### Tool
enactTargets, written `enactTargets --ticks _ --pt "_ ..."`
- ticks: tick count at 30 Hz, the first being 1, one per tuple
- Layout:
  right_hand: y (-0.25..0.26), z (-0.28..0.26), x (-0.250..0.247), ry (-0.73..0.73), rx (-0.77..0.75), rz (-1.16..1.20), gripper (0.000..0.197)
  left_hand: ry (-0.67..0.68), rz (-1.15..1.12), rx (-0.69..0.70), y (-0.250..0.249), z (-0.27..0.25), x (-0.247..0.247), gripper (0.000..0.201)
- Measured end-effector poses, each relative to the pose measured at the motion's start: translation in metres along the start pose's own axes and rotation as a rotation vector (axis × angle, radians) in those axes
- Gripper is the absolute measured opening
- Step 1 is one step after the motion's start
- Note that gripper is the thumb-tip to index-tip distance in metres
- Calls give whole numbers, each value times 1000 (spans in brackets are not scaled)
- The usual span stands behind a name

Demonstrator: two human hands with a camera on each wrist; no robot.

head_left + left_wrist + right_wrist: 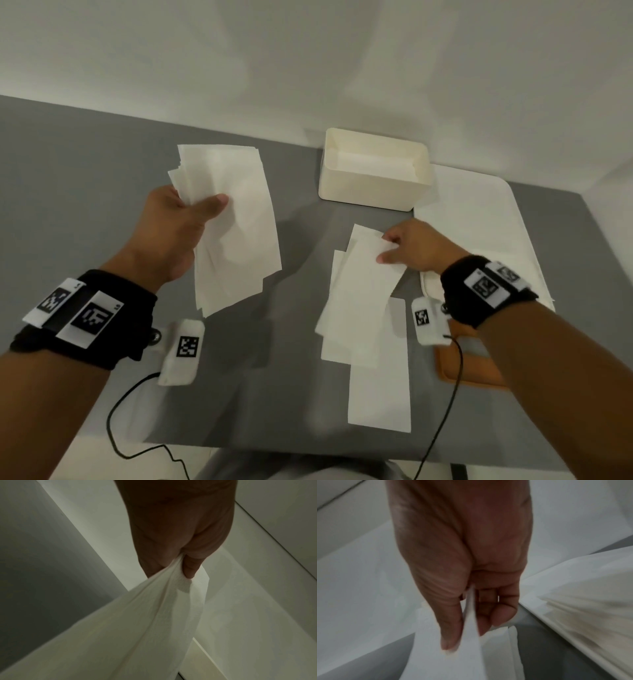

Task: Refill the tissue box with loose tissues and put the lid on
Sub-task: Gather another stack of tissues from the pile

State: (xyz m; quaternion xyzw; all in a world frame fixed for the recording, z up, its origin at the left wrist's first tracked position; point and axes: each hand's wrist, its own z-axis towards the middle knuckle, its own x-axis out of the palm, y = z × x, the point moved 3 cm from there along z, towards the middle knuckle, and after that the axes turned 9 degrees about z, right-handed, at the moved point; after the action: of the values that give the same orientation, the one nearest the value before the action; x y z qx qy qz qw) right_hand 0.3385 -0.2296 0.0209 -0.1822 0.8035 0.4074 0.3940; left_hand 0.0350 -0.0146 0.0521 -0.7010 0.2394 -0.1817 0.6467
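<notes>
A single tissue lies flat at the grey table's near edge; just beyond, the right hand pinches the top sheet of a loose pile between thumb and fingers; the left hand holds a raised sheaf of tissues, thumb clamped across it; farther back the open tissue box stands beside a white cloth; an orange lid lies under the right forearm.

From my feed I see a grey table pushed up against a plain white wall. The light is dim and even, throwing soft, blurred shadows on the wall and darker ones on the tabletop. Past the table's near edge a strip of pale floor shows.
</notes>
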Motion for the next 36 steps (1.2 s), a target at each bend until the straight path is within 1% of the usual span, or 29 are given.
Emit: enactTargets --ticks 3,6,9,12,16,17,20,22,23,26,28,30,32,34,36 --pt "-2 29 -10 -38 55 -19 19 4 15 -19 2 -1 1 20" --pt "-2 47 -3 -25 74 -123 16 6 34 -33 3 -3 3 21" --pt "-1 56 4 -8 74 -149 29 -6 27 -37 2 -2 3 21" --pt "0 60 7 25 81 -166 30 -19 27 -40 4 -1 2 21" --pt "-7 65 11 37 148 -166 42 -17 22 -44 5 -1 -1 21" --pt "-7 66 12 58 148 -154 40 -13 22 -44 5 -2 -1 21" --pt "-2 64 7 83 108 -129 18 -7 28 -40 3 -2 1 21" --pt "6 60 -3 28 60 -96 20 -5 28 -31 2 -2 0 22" --pt "12 55 -11 -6 21 -89 17 -6 25 -29 2 -2 0 23" --pt "32 35 -51 -83 -57 -39 38 -5 11 -24 1 -1 -1 23" --pt "49 10 -80 -127 -80 47 30 -1 -1 -17 0 -1 2 22" --pt "64 -20 -102 -143 -84 118 27 6 -8 -9 -1 0 4 22" --pt "77 -52 -115 -92 -93 151 24 12 -13 -2 -1 1 6 22" --pt "87 -81 -120 19 -88 135 20 24 -15 7 -1 3 7 23" --pt "94 -106 -120 144 -79 135 21 27 -20 13 0 4 7 22"
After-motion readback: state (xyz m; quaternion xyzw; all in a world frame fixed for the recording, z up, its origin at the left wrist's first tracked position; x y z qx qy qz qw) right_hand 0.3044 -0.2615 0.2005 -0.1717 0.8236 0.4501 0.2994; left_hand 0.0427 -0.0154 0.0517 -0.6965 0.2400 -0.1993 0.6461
